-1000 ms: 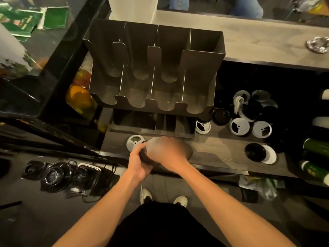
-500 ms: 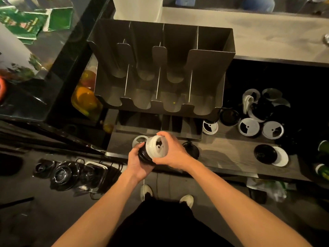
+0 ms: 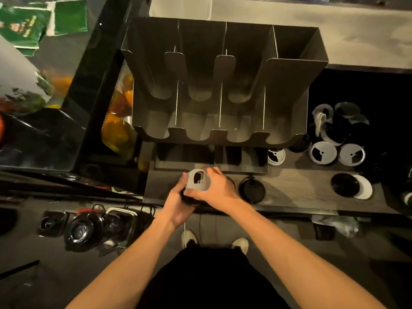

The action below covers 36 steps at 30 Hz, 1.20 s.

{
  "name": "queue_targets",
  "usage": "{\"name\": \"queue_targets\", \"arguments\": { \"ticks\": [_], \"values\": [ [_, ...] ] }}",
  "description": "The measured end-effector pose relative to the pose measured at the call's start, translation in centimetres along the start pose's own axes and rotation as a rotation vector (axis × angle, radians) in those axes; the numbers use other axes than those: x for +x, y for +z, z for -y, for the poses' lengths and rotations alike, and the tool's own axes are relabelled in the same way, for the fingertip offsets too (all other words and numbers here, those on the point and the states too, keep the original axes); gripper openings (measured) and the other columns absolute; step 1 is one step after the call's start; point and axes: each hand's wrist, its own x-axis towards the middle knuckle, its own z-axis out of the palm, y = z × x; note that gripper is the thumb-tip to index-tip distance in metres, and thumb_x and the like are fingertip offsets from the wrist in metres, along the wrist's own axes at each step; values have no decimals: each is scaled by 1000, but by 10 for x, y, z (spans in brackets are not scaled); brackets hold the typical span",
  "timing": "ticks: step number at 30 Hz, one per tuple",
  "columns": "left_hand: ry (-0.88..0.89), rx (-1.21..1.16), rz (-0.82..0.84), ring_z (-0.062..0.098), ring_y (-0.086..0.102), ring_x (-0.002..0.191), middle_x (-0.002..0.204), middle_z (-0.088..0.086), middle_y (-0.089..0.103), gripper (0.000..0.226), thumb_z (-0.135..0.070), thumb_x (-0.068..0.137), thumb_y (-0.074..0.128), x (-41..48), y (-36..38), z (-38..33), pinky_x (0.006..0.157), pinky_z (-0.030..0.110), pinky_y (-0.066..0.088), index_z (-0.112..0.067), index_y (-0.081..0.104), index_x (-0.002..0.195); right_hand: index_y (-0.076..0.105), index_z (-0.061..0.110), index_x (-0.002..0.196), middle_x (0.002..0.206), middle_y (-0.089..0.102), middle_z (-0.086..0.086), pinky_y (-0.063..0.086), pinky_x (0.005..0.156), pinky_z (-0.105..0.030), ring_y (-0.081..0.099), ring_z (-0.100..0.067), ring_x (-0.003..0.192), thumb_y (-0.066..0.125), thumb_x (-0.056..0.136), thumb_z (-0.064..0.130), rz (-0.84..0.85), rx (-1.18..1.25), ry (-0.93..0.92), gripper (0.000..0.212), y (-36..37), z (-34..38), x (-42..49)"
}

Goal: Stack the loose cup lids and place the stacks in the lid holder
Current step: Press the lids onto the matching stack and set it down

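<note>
Hands together: left hand [image 3: 178,202] gripped black plastic lid stack [image 3: 189,198] from below; right hand [image 3: 217,190] pinched white round plastic lid [image 3: 198,179] tilted atop it, over dark wooden table [image 3: 296,194].

I am in a drink shop: a metal lid holder [image 3: 225,85], cup lids [image 3: 322,152], blender jugs [image 3: 82,233].

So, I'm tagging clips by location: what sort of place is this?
Probably a café or drinks counter, staff side: a metal lid holder, loose cup lids scattered on the shelf, and blender jugs lower left.
</note>
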Motion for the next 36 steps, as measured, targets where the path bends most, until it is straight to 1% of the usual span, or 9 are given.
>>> {"name": "queue_targets", "arguments": {
  "ticks": [1,4,6,10,14,20,25,29,36],
  "values": [
    [13,-8,-16,34,60,120,135,23,60,75,-50,86,66,2,-2,0,109,48,44,-3,52,143,46,21,137,127,49,4,46,89,-34,52,-20,120,71,67,79,-28,-45,37,94,8,5,1],
    [17,-18,-51,36,62,118,129,23,65,75,-52,84,65,5,-6,-4,113,51,40,-4,55,140,48,13,141,151,41,-8,41,106,-40,36,-24,143,56,71,87,-64,-29,167,102,24,17,3],
    [-3,-15,-56,36,63,115,122,22,69,74,-53,81,64,4,-6,-8,114,52,39,-3,58,135,51,11,139,152,41,-8,40,108,-41,34,-23,144,48,73,91,-89,17,209,103,29,21,4],
    [-44,-78,-39,37,60,125,130,23,65,77,-57,79,68,3,-6,-14,115,53,37,-4,58,134,44,24,142,142,41,-5,46,102,-45,42,-28,136,44,78,89,-153,18,152,92,42,29,7],
    [-73,-74,-35,38,58,127,130,23,65,80,-61,76,68,3,-8,-20,115,53,39,-5,62,132,36,29,147,138,36,-2,46,105,-43,42,-25,132,53,80,80,-198,-52,63,86,51,29,9],
    [-76,-17,-7,33,66,107,106,18,74,65,-63,85,59,3,-8,-26,112,49,42,-8,68,118,45,27,141,125,34,3,41,107,-35,37,-15,123,67,75,72,-315,-71,-96,82,55,21,8],
    [-107,-10,32,32,67,104,112,19,72,68,-65,77,63,-2,-9,-27,108,46,43,-6,77,108,45,20,142,127,41,5,40,99,-30,41,-13,122,78,71,63,-351,85,-137,89,54,18,7],
    [-139,-22,37,31,69,97,112,19,71,66,-57,78,67,-4,-17,-26,90,42,52,-6,69,121,49,21,134,124,43,7,48,95,-33,46,-12,118,77,72,64,-329,77,-143,80,55,15,3],
    [-142,-43,83,31,71,96,112,19,70,64,-58,82,66,-3,-18,-22,91,42,53,-5,71,117,50,19,133,127,45,6,46,98,-36,44,-15,120,75,69,69,-289,63,-225,86,51,7,1]
  ]
}}
